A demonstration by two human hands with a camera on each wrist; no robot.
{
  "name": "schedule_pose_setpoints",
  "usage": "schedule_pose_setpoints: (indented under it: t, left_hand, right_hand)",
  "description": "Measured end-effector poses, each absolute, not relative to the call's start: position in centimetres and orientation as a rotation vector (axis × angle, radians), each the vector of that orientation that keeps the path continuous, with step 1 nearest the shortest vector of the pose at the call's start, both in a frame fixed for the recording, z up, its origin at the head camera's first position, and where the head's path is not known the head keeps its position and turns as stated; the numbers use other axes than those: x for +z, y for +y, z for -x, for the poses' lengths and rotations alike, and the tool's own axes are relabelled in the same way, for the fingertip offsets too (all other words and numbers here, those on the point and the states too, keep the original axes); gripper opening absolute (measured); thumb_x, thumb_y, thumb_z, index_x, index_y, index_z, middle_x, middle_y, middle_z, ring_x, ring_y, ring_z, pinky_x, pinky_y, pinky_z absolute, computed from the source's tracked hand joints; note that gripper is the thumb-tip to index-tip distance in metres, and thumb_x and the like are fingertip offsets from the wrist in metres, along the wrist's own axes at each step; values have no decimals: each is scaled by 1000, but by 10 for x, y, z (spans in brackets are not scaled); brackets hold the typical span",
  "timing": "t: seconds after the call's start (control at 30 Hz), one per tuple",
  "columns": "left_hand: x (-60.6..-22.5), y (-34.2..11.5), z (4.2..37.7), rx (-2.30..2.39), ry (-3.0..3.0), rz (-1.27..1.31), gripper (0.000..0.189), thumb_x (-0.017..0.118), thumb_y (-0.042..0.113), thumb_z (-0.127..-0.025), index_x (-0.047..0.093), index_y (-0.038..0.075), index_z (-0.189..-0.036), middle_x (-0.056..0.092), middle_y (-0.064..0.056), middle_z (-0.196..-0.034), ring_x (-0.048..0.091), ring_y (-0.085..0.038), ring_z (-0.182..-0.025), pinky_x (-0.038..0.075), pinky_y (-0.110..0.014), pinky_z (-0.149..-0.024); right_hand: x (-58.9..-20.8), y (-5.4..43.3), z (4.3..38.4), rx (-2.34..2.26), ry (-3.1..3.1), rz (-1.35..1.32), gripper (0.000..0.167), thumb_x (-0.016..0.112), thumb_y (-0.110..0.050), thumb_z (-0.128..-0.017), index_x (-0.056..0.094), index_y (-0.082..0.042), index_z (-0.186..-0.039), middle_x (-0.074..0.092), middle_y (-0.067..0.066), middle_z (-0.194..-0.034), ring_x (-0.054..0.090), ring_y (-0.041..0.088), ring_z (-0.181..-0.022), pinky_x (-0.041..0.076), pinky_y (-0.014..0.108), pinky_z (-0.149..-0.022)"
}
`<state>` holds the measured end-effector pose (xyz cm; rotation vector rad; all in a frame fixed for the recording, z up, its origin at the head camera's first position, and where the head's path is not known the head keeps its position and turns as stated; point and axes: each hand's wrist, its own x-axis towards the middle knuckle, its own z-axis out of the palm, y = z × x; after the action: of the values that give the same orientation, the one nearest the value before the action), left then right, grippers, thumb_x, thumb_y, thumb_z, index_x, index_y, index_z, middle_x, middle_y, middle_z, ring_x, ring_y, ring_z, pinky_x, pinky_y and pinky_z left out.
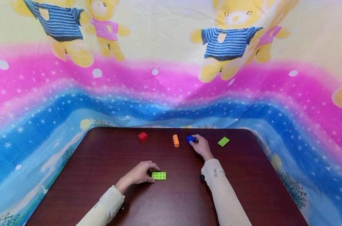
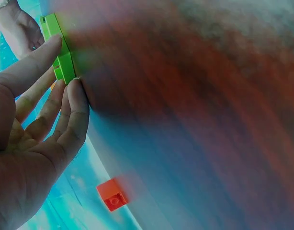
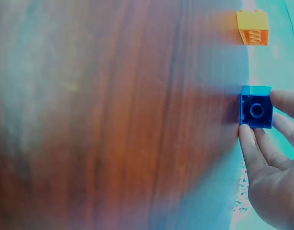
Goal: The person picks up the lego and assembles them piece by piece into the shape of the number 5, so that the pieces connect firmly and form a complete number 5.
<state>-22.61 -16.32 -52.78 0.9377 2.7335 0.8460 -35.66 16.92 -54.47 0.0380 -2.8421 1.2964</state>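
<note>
My left hand [image 1: 141,173] is at a lime green brick [image 1: 158,175] that lies studs up near the middle of the table. Its thumb is at the brick's near edge and its fingers are at the far edge. Farther back, my right hand [image 1: 200,146] holds a small blue brick [image 1: 190,139] between thumb and fingers. The right wrist view shows the blue brick [image 3: 256,108] with its hollow underside facing the camera, so it lies tipped on its side.
Along the back of the dark wooden table [image 1: 117,157] lie a red brick [image 1: 142,137], an orange brick [image 1: 175,141] on its side and a flat green piece [image 1: 223,141]. A printed cloth [image 1: 165,78] with bears hangs around the table's back and sides.
</note>
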Motion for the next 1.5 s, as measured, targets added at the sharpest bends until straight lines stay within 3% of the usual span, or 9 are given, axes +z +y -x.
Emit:
schedule_pose_setpoints:
  t: [0.37, 0.83, 1.5]
  left_hand:
    - [-530, -166, 230, 847, 2755, -984, 29, 91, 10, -77, 78, 13, -103, 69, -1, -96, 66, -19, -87, 54, -26, -77]
    - [-530, -166, 231, 862, 2761, -998, 29, 92, 12, -77, 79, 13, -102, 68, -1, -92, 65, -18, -85, 53, -25, -76]
    - [-532, -166, 233, 897, 2741, -1004, 30, 93, 9, -74, 79, 13, -100, 69, -1, -92, 66, -18, -85, 58, -32, -77]
  right_hand:
    - [-540, 167, 363, 1191, -2856, -40, 45, 75, -23, -97, 61, -8, -138, 67, 22, -131, 63, 37, -118, 52, 54, -104]
    - [-527, 171, 354, 1158, -2870, -50, 49, 72, -24, -99, 58, -9, -144, 67, 23, -129, 62, 40, -123, 49, 58, -108]
    - [-505, 152, 320, 1289, -2806, -205, 44, 77, -22, -95, 62, -12, -135, 69, 16, -122, 67, 31, -107, 58, 51, -98]
